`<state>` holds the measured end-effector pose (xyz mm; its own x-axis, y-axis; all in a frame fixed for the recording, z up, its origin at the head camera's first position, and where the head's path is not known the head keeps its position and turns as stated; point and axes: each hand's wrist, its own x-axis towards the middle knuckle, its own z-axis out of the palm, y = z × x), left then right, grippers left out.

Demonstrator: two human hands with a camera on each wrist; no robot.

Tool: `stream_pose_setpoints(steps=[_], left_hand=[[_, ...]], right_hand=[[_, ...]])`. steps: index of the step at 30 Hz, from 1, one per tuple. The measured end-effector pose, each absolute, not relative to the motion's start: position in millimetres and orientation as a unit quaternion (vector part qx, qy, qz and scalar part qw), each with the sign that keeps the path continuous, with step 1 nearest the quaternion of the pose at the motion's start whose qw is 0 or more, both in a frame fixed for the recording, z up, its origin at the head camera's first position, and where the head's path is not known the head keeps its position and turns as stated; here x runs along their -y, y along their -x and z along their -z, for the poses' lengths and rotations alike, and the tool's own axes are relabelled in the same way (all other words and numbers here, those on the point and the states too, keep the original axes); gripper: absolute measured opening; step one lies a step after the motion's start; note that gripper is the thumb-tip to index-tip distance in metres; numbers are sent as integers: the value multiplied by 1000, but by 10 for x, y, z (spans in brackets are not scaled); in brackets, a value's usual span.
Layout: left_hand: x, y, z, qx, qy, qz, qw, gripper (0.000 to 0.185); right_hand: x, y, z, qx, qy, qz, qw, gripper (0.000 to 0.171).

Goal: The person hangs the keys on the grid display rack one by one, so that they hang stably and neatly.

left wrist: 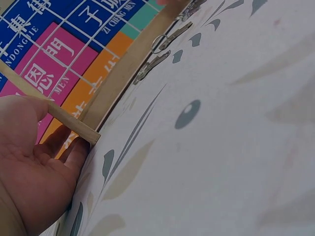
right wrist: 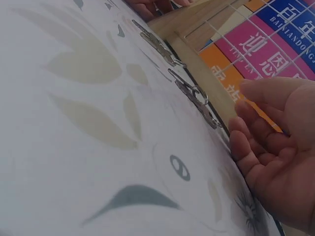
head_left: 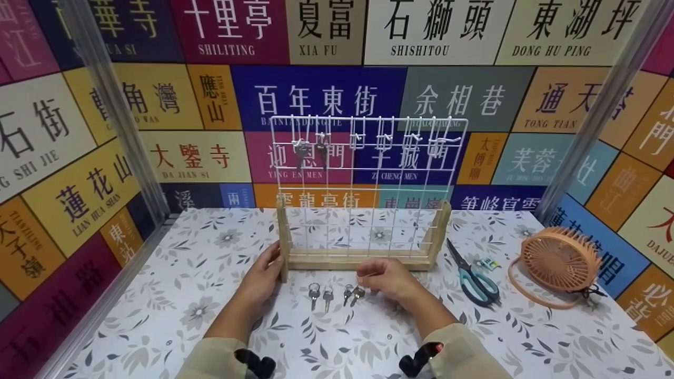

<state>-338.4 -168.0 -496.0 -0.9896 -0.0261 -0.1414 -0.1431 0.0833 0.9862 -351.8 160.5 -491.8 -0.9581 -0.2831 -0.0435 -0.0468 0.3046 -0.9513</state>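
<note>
**Key rack steadied at one post; loose keys lie beside the working hand**

The left hand (head_left: pixel 263 273) grips the left wooden post (head_left: pixel 284 242) of the wire-grid rack (head_left: pixel 363 184), thumb on one side and fingers on the other, as the left wrist view confirms. The right hand (head_left: pixel 387 278) rests on the floral tablecloth (head_left: pixel 184 316) just in front of the rack's wooden base (head_left: pixel 358 259). Its fingers are curled inward; whether they already pinch anything cannot be told from these views.

Directly to the inner side of the right hand's fingertips lies one pair of keys (head_left: pixel 354 293), touching or nearly touching them. A second pair of keys (head_left: pixel 320 295) lies further on, between the two hands. Two keys (head_left: pixel 310 150) already hang from hooks high on the grid, above the left hand's grip. Well outside the right hand lie scissors (head_left: pixel 474 279) and a small peach fan (head_left: pixel 559 261).

Risks, in my judgement:
- The rack is held at one post only; a push on the upper hooks could tip or twist it.
- The keys lie flat on cloth; a shallow pinch could slip and scatter them.
- Small rings may miss the hook tips and drop behind the base.
</note>
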Motion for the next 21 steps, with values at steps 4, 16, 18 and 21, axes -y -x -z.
stream_pose_setpoints(steps=[4,16,18,21], left_hand=[[1677,3380,4964,-735,62,-674,41,50],[1646,3379,4981,-728,59,-682,35,49],[1651,3378,4980,-723,64,-687,36,49],[1658,3379,4974,-719,67,-691,37,49]], right_hand=[[-1627,3524,4981,-819,112,554,96,36],[-1603,3478,4978,-864,129,481,81,35],[-1588,3475,4967,-867,129,474,81,34],[-1569,3474,4952,-869,126,471,84,33]])
